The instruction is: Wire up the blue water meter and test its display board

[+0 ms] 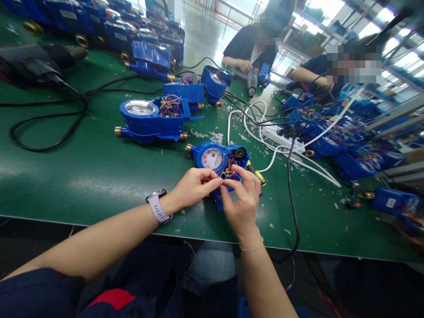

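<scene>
A blue water meter [212, 158] with a round dial lies on the green table in front of me, its compartment open. Thin coloured wires [229, 173] spill from that compartment. My left hand [196, 187] reaches in from the left, thumb and forefinger pinched at the wire ends by the meter's near side. Meeting it fingertip to fingertip, my right hand [243, 196] also pinches there, its other fingers curled over the compartment. The bit of wire between the fingertips is mostly hidden. A yellow-and-black screwdriver handle [256, 172] sticks out behind my right hand.
Another open blue meter [149, 119] lies farther left, with more meters [139, 33] crowded behind. A heat gun [43, 62] lies at far left, trailing a black cable. A white power strip [283, 139] and cords cross the right side. Two co-workers sit opposite; one holds a tool [252, 83].
</scene>
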A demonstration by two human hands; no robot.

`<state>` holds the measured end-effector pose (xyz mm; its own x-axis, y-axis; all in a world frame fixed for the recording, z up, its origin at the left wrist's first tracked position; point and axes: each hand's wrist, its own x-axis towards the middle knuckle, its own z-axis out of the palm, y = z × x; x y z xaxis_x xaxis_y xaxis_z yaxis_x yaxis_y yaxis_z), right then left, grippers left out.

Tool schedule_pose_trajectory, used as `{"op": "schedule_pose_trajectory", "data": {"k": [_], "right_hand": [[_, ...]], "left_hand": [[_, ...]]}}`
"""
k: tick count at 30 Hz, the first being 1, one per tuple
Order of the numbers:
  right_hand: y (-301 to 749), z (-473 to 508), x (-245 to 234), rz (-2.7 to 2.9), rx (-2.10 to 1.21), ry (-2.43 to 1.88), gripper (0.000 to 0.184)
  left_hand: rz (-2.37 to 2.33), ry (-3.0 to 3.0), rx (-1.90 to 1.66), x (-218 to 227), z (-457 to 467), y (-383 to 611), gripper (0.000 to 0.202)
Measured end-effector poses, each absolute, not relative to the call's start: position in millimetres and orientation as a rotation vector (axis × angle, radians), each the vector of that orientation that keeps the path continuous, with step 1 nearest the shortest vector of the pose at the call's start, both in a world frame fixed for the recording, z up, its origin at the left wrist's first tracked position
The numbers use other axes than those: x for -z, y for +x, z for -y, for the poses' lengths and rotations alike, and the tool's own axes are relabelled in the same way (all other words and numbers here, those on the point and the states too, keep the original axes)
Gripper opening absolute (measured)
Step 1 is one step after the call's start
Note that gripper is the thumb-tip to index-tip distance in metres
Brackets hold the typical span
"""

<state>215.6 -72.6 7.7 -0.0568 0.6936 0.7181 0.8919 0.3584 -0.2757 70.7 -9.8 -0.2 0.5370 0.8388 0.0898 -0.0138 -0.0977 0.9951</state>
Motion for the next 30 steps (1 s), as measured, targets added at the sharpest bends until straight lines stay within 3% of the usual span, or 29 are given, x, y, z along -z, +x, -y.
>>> {"op": "schedule_pose_trajectory", "data": {"k": [7,30], "right_hand": [[214.1,71.8,-8.6,1.824,0.257,-1.375,0.003],[216.4,72.2,-2.4,1.857,0.223,-1.349,0.003]], "left_hand": [[-0.782,1.419,-0.781,-0.6,5.5,70.3,0.033],[-0.771,1.187,-0.719,1.7,5.1,71.5,0.031]]}}
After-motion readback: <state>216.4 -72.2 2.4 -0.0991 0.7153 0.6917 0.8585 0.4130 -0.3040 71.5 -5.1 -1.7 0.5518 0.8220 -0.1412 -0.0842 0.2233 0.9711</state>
